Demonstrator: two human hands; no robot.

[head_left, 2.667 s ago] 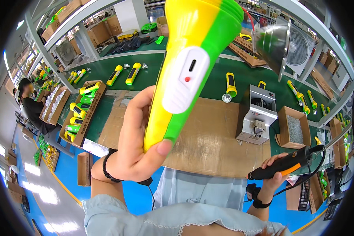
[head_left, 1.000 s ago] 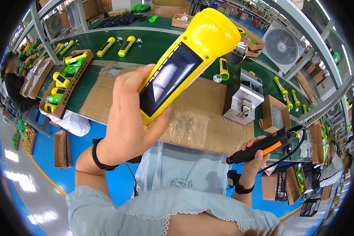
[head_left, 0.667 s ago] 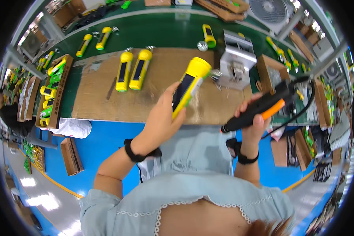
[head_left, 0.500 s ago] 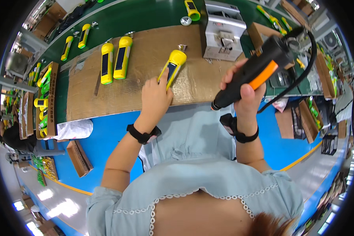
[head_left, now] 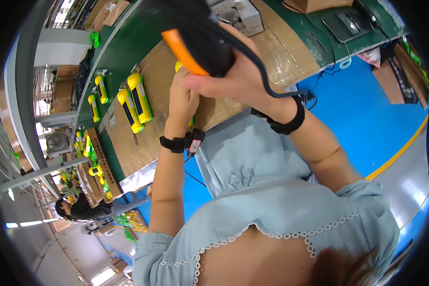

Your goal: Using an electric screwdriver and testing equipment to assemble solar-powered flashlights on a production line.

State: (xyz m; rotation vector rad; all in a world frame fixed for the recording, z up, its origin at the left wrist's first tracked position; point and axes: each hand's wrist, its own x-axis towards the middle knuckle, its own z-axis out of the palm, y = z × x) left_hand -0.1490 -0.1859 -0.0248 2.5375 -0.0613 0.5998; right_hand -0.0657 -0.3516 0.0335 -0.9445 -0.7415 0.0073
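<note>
My right hand [head_left: 245, 78] is wrapped round a black and orange electric screwdriver [head_left: 183, 52], raised over the bench; its upper end is blurred and its tip hidden. A black cord hangs from it past my wrist. Close beneath, my left hand [head_left: 180, 97] holds a yellow flashlight [head_left: 178, 66] against the cardboard sheet [head_left: 281, 52]. Only small yellow bits of that flashlight show, and the left fingers are partly covered by the right hand. To the left lie two yellow flashlights with dark panels, one [head_left: 139, 98] beside the other [head_left: 130, 111].
Two more flashlights [head_left: 101, 89] lie on the green bench further left. A carton [head_left: 98, 148] of yellow and green flashlights stands at its left end. A grey metal box [head_left: 245, 19] and a flat dark device [head_left: 346, 25] sit at the back. Someone in black [head_left: 88, 209] is at far left.
The screwdriver and my right hand have moved left and up, over my left hand and the flashlight. The view has turned, so the bench now slants.
</note>
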